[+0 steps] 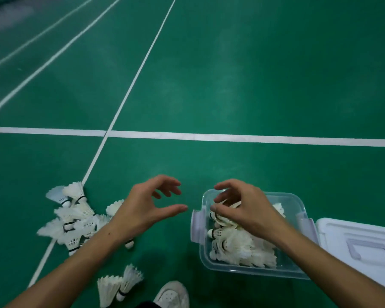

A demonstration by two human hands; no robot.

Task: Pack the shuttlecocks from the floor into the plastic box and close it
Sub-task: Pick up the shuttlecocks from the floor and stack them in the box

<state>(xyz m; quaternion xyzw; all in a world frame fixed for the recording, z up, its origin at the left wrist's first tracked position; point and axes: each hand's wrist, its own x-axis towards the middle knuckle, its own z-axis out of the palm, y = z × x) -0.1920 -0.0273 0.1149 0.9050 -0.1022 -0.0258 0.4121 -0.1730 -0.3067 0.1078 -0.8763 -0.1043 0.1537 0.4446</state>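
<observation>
Below: two shuttlecocks [120, 283] apart, one box [249, 268], one lid [360, 247].

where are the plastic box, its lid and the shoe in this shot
plastic box [249, 271]: head view, on its clear near wall
lid [342, 232]: head view, on its flat white top, right of the box
shoe [172, 294]: head view, on the white toe at the bottom edge

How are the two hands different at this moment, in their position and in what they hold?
1. The left hand is over bare green floor, between the shuttlecock pile and the plastic box; the right hand is over the box.
2. The left hand is open and holds nothing; the right hand's fingers close on a shuttlecock.
Both are bare, with curled fingers.
</observation>
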